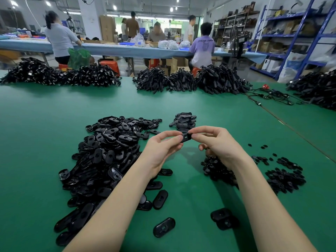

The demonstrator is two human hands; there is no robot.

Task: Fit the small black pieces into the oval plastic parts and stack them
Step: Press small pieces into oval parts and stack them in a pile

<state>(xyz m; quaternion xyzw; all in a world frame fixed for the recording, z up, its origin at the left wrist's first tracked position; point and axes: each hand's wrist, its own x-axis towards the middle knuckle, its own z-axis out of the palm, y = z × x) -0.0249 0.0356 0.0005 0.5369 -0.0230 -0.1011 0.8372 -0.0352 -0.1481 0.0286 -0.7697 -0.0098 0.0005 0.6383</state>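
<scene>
Over a green work table (45, 124), a person's two bare hands meet on a single glossy black oval plastic part (186, 137), held in the air near the table's middle. The left hand (161, 150) pinches the part's left end between thumb and fingertips; the right hand (216, 142) pinches its right end, its lower fingers curled toward the palm. To the left lies a large loose heap of black oval plastic parts (109, 151), with a few strays near the front edge. Just beyond the hands sits a small stack of oval parts (184, 120). To the right, partly under the right wrist, small black pieces (283, 177) lie scattered and heaped. Mounds of black cabled items (181, 80) line the far edge, and seated and standing workers (202, 44) occupy a long blue-covered bench behind.
</scene>
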